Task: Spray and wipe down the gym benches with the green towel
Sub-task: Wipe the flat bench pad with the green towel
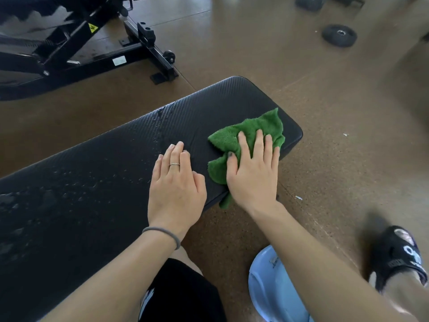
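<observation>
A black padded gym bench (92,173) runs from the lower left to the middle of the view, with wet droplets and a wet streak on its surface. The green towel (250,130) lies crumpled near the bench's far right end. My right hand (254,168) presses flat on the towel with straight, spread fingers. My left hand (176,182) rests flat on the bare pad just left of the towel, holding nothing.
A second black bench frame (92,49) with wheels stands at the upper left. Two black round weights (339,35) lie on the brown floor at the upper right. A light blue object (271,289) sits by my knee, and my foot in a black sandal (399,254) is at the lower right.
</observation>
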A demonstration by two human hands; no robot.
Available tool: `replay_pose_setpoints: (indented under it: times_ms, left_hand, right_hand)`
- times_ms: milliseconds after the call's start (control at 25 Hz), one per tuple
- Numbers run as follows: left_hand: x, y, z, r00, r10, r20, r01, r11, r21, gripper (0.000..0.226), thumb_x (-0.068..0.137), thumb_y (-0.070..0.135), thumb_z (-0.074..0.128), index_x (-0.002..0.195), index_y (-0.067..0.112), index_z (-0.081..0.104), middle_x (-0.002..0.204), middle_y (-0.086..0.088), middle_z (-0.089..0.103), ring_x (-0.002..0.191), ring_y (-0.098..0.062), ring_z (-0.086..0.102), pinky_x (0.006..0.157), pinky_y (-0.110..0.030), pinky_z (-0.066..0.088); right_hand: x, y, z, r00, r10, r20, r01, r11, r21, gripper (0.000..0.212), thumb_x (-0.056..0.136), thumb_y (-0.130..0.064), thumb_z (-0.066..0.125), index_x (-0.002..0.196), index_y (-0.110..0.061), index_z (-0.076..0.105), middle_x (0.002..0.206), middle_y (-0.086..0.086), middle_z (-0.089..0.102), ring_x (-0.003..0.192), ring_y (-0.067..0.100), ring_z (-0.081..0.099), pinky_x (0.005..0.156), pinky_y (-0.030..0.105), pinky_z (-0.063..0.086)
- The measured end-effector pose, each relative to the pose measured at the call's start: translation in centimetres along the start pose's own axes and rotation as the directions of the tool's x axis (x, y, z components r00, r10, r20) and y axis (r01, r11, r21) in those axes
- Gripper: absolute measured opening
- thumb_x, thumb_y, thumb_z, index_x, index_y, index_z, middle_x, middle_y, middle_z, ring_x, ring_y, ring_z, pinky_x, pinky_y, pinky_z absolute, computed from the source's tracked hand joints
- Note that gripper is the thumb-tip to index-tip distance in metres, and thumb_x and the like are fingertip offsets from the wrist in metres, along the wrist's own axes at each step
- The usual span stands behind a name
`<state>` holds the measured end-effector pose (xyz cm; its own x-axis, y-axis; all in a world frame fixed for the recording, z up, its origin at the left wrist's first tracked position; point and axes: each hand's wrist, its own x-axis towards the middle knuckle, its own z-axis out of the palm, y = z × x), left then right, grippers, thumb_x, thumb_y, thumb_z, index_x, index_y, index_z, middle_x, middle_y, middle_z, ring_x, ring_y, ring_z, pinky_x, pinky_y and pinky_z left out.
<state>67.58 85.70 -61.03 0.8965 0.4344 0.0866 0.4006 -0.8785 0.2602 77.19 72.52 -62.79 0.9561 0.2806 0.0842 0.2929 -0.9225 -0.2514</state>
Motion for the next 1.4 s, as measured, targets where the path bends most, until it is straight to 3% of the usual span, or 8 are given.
replay_pose_setpoints:
  times_ms: [280,520,640,800,920,1040,1200,1400]
  left_hand:
    - [0.1,-0.1,0.2,1.0,0.007,-0.005,-0.007,1.0,-0.004,0.049,0.102,0.029,0.034,0.145,0.008,0.048,0.162,-0.01,0.038,0.154,-0.027,0.029,0.128,-0.043,0.019]
    - [0.1,0.4,0.4,0.999,-0.023,-0.038,0.023,1.0,-0.002,0.04,0.099,0.022,0.041,0.135,0.007,0.051,0.158,-0.012,0.044,0.151,-0.028,0.034,0.127,-0.046,0.023]
    - [0.1,0.6,0.2,0.998,-0.038,-0.04,0.037,0.999,-0.022,0.041,0.098,0.02,0.044,0.136,0.007,0.053,0.157,-0.011,0.045,0.15,-0.027,0.035,0.126,-0.047,0.025]
    - [0.1,0.8,0.0,0.995,-0.089,-0.04,0.088,0.995,-0.04,0.043,0.101,0.024,0.048,0.141,0.01,0.053,0.159,-0.006,0.045,0.15,-0.026,0.036,0.125,-0.046,0.029]
    - [0.2,0.9,0.3,0.992,-0.099,-0.08,0.096,0.994,-0.044,0.041,0.1,0.022,0.049,0.139,0.01,0.055,0.157,-0.005,0.047,0.149,-0.025,0.039,0.124,-0.046,0.032]
    - [0.2,1.1,0.4,0.989,-0.088,-0.122,0.085,0.996,-0.032,0.041,0.099,0.016,0.048,0.138,0.006,0.056,0.155,-0.006,0.05,0.147,-0.023,0.04,0.124,-0.042,0.032]
    - [0.0,1.3,0.2,0.984,-0.093,-0.152,0.089,0.996,-0.032,0.041,0.1,0.016,0.045,0.137,0.005,0.057,0.153,-0.006,0.052,0.144,-0.023,0.043,0.123,-0.038,0.032]
    - [-0.3,1.4,0.5,0.953,-0.113,-0.279,0.122,0.992,0.014,0.036,0.101,0.023,0.041,0.129,0.011,0.06,0.139,-0.006,0.06,0.126,-0.028,0.056,0.115,-0.042,0.039]
  right_hand:
    - [8.2,1.2,-1.2,0.99,0.061,0.125,-0.055,0.997,-0.045,0.062,0.106,-0.049,0.019,0.165,-0.03,0.013,0.173,0.008,0.003,0.159,0.028,-0.003,0.128,0.05,-0.003]
    - [-0.6,-1.6,0.0,0.981,-0.193,-0.032,0.194,0.981,0.027,0.06,0.103,-0.048,0.026,0.158,-0.027,0.038,0.168,0.008,0.029,0.157,0.029,0.018,0.128,0.052,0.009]
    - [1.8,1.5,-0.6,0.963,-0.269,-0.027,0.27,0.963,0.02,0.058,0.102,-0.048,0.027,0.155,-0.03,0.043,0.165,0.005,0.035,0.156,0.026,0.023,0.127,0.052,0.012]
    - [9.4,7.1,-1.5,0.994,-0.112,0.02,0.113,0.993,-0.036,0.059,0.103,-0.047,0.026,0.158,-0.03,0.036,0.169,0.006,0.026,0.158,0.026,0.015,0.128,0.051,0.008]
    - [9.3,6.3,-1.4,0.999,-0.043,0.004,0.043,0.999,0.019,0.06,0.104,-0.045,0.029,0.16,-0.023,0.033,0.17,0.012,0.021,0.157,0.031,0.013,0.128,0.051,0.006]
    - [3.2,2.5,-0.9,0.975,-0.221,0.004,0.22,0.974,0.05,0.064,0.102,-0.047,0.029,0.161,-0.02,0.032,0.169,0.014,0.021,0.158,0.032,0.013,0.128,0.051,0.005]
    - [0.8,2.0,-1.3,0.862,-0.493,0.117,0.488,0.87,0.068,0.061,0.105,-0.05,0.025,0.162,-0.027,0.029,0.17,0.008,0.021,0.158,0.028,0.012,0.129,0.048,0.003]
    - [8.1,3.1,-2.1,0.939,-0.292,0.184,0.298,0.955,-0.002,0.063,0.107,-0.049,0.02,0.165,-0.024,0.016,0.173,0.011,0.005,0.159,0.029,0.0,0.128,0.049,-0.001]
